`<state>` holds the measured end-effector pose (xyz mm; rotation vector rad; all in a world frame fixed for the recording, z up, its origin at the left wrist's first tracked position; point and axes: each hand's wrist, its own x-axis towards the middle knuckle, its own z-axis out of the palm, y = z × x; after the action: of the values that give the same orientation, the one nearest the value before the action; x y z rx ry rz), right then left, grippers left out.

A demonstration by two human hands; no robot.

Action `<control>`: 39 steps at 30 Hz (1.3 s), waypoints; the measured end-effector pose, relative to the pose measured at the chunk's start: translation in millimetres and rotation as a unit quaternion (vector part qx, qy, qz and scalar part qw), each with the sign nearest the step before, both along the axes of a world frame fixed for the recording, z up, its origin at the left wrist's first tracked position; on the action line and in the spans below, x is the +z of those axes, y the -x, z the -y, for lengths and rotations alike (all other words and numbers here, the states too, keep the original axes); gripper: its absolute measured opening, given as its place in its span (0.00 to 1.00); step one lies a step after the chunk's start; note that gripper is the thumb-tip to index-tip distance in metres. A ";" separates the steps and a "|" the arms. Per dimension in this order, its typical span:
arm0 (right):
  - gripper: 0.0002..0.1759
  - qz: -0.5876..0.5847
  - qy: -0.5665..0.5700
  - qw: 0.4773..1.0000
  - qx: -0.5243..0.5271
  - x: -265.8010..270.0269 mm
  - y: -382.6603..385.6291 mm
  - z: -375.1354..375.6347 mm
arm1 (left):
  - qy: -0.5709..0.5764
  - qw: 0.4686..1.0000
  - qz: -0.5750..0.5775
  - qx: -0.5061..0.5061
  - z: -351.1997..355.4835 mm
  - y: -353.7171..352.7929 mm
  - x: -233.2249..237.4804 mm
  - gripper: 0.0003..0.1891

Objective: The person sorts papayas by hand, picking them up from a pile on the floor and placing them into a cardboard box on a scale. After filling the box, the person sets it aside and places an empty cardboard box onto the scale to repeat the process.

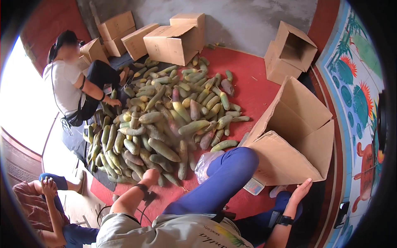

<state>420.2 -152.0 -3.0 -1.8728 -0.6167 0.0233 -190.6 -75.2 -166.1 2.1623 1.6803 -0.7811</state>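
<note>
My left hand (151, 177) is over the near edge of a big pile of green and purplish radishes (163, 149); it is blurred, and its fingers are hard to make out. On the right, my right hand (302, 190) lies with fingers stretched out against the lower corner of a large open cardboard box (285, 159). The box stands tilted beside my knee, its opening facing up and to the right. Under its near edge a small scale (253, 186) shows in part.
A person (68, 82) sits at the pile's left side, touching the radishes. Another person (45, 211) sits at the lower left, hands together. Cardboard boxes (165, 45) line the back wall, and more open boxes (291, 51) stand at the back right.
</note>
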 end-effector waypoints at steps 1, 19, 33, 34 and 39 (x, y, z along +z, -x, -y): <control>0.34 -0.014 0.002 1.000 -0.005 -1.5 -2.3 0.1 | 0.001 0.996 -0.003 0.091 14.9 33.9 -44.5 0.11; 0.39 0.007 0.022 0.999 -0.032 -0.9 -7.9 -0.6 | -0.056 0.808 0.182 0.558 61.7 76.2 -49.7 0.32; 0.39 0.029 0.010 0.999 -0.033 -0.5 -7.2 -2.5 | -0.242 0.757 0.211 0.569 27.8 82.6 -47.0 0.44; 0.39 0.028 0.013 0.999 -0.035 0.3 -7.0 -2.4 | -0.240 0.758 0.210 0.569 24.0 83.7 -45.4 0.44; 0.40 0.026 0.010 0.999 -0.046 0.0 -6.7 -2.9 | -0.261 0.743 0.226 0.573 -5.6 89.8 -28.2 0.45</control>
<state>427.0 -149.1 -3.0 -1.9245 -0.5660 -0.0797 -280.4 -69.6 -194.3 0.9028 2.5221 0.5711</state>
